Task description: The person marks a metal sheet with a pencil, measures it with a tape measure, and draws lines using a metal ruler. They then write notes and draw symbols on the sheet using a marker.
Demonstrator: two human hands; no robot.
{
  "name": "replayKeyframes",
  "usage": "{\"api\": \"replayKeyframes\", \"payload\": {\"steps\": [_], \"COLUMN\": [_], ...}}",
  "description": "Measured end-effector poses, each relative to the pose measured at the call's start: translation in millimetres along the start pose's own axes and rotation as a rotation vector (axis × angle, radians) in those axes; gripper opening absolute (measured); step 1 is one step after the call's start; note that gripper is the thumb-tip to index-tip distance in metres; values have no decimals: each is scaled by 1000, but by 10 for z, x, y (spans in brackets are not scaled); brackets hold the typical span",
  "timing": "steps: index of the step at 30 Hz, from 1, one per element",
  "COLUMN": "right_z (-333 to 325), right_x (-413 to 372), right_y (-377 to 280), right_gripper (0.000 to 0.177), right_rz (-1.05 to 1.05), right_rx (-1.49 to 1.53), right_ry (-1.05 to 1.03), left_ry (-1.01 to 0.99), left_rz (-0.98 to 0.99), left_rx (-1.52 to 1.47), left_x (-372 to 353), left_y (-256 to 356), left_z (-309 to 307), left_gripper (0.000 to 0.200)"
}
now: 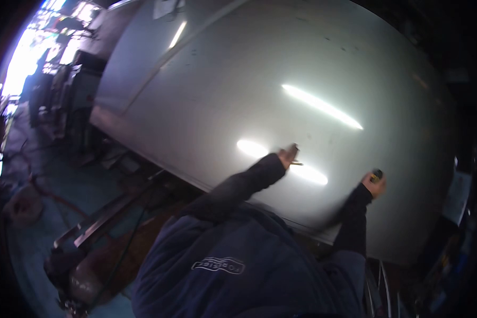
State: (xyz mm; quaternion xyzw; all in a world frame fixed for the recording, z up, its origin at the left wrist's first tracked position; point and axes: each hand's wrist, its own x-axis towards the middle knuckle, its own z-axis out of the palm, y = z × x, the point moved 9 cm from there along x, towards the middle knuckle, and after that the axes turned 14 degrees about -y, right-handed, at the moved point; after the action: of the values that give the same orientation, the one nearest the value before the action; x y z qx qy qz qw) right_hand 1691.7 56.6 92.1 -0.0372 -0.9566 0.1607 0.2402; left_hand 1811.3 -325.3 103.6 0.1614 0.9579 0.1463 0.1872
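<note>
A large grey metal sheet (206, 100) with bright light reflections fills the middle of the view. Over its near part is my left hand (288, 157), blurred, with a thin brownish object (298, 164) at its fingers; whether the hand grips it is hard to tell. Farther right, my right hand (375, 186) is closed around a small black and yellow object (376, 175), which looks like a tape measure. Dark sleeves cover both forearms.
Metal bars (103, 220) and a rusty brown cylinder (116, 262) lie low on the left, above a bluish floor (26, 265). Dark equipment (79, 90) stands at the upper left near a bright opening. A pale sheet (457, 199) shows at the right.
</note>
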Motion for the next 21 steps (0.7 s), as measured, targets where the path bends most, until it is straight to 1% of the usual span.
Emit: {"api": "replayKeyframes", "payload": {"steps": [1, 2, 4, 5, 7, 10, 12, 13, 14, 15, 17, 18, 19, 21], "right_z": [10, -1, -29, -50, -20, -15, 12, -1, -7, -1, 1, 17, -35, -63], "right_x": [2, -14, -15, -3, -9, -4, -8, -5, -15, -19, 0, -4, -8, -21], "right_y": [9, -38, -86, -67, -36, -28, 29, 0, -10, 14, 33, 43, -44, -108], "right_gripper": [36, 35, 35, 35, 35, 36, 38, 38, 38, 39, 38, 37, 37, 37], "right_rz": [-7, 20, 24, 37, 14, -22, 35, 32, 45, 59, 24, 22, 22, 74], "right_rx": [-4, -75, -84, -112, -128, -140, -126, -127, -119, -113, -126, -113, -102, -91], "right_ry": [5, -11, -16, -17, -12, 16, -31, -19, -21, -26, 5, 0, -7, -2], "left_ry": [-61, -89, -171, -165, 46, 38, 63, 83, 137, 144, 5, -2, 2, -164], "left_rz": [-21, -28, -50, -56, -13, -31, -32, -36, -22, -17, -19, -10, -5, -60], "left_rx": [-39, 9, 73, 70, 23, -18, -7, 6, 17, 15, 59, 75, 75, 56], "left_x": [15, 22, 96, 135, 164, 247, 322, 379, 390, 349, 174, 86, 51, 95], "left_y": [10, 12, 34, 6, -38, -94, -121, -151, -166, -145, -41, 17, 31, 12], "left_z": [-28, -17, 62, 175, 281, 503, 721, 834, 877, 747, 329, 136, 70, 134], "left_gripper": [53, 54, 58, 58, 56, 57, 57, 58, 58, 58, 58, 58, 58, 61]}}
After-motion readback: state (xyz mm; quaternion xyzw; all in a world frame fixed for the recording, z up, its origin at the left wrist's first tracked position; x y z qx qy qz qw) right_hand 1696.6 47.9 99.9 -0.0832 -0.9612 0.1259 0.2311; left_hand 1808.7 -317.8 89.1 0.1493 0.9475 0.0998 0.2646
